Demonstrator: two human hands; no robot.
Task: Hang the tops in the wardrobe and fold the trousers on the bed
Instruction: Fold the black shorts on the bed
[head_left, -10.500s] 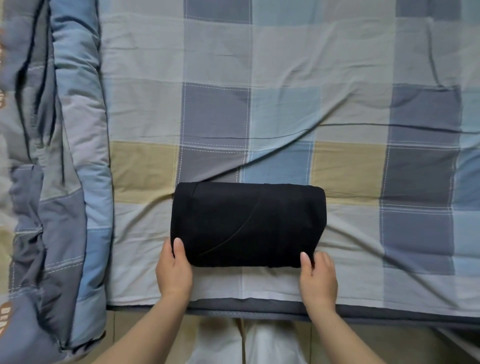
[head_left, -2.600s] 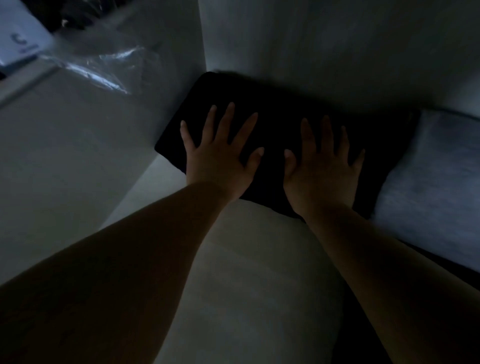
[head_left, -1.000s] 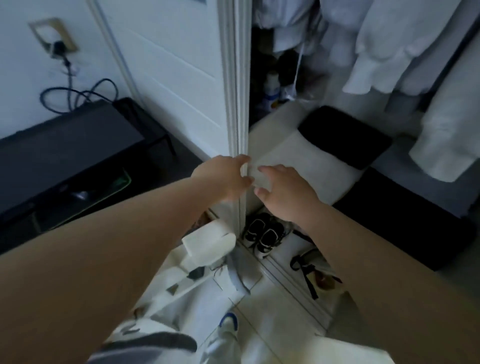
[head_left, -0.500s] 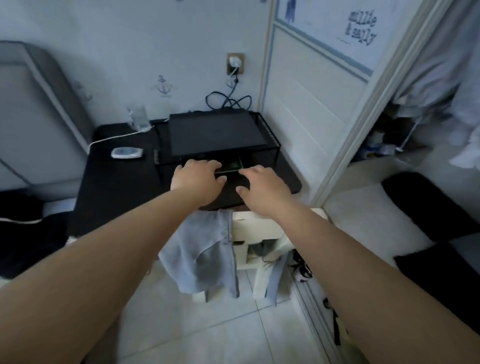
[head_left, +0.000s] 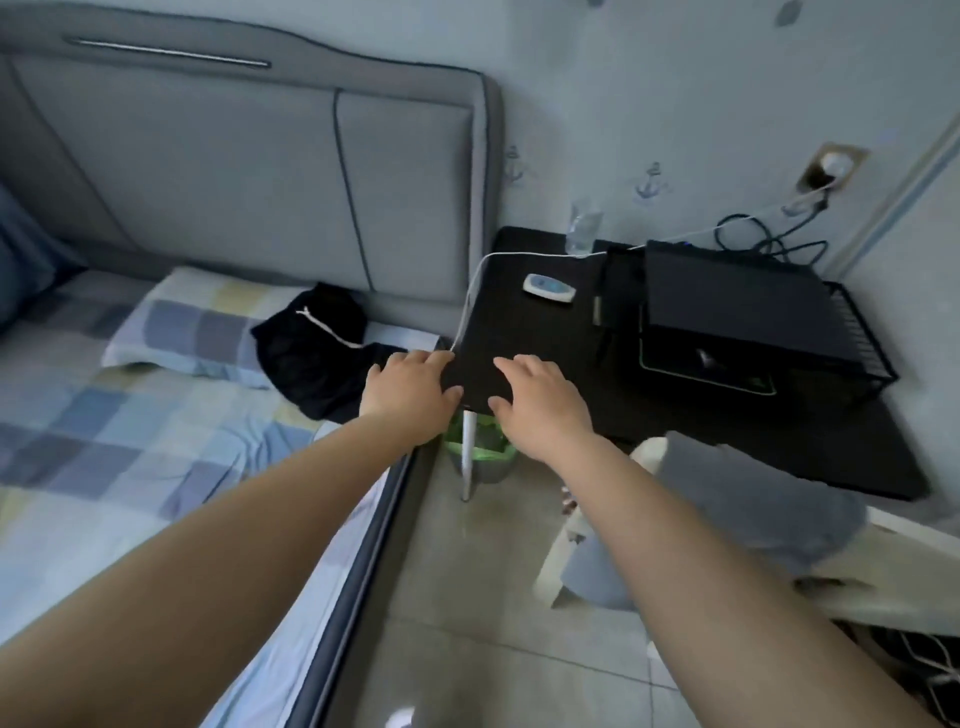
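Trousers (head_left: 311, 358) in black, with a white drawstring, are seen crumpled on the bed (head_left: 119, 415), lying partly over the checked pillow (head_left: 192, 322) near the grey headboard (head_left: 249, 171). They are not held by any hand. The left hand (head_left: 410, 392) is stretched forward with relaxed, slightly spread fingers and nothing is held in it; it is seen just to the right of the trousers, over the near left corner of the black side table (head_left: 675, 415). The right hand (head_left: 540, 397) is stretched forward beside it, also with loose fingers and holding nothing, over the front edge of the same table. Whether the hands touch the table cannot be told.

Below the hands, a small bin with a green bag (head_left: 480, 452) is placed on the tiled floor, next to a white table leg. On the table a white remote control (head_left: 549, 287), a white cable (head_left: 472, 291), a clear glass (head_left: 583, 228) and a black wire rack (head_left: 769, 322) with a dark flat device on it are found. A wall socket (head_left: 831, 167) with a plug and black cords is seen above the rack. At the right, a grey garment (head_left: 748, 499) is draped over a white stool (head_left: 883, 582). The bed is covered with a sheet of blue, grey and yellow squares
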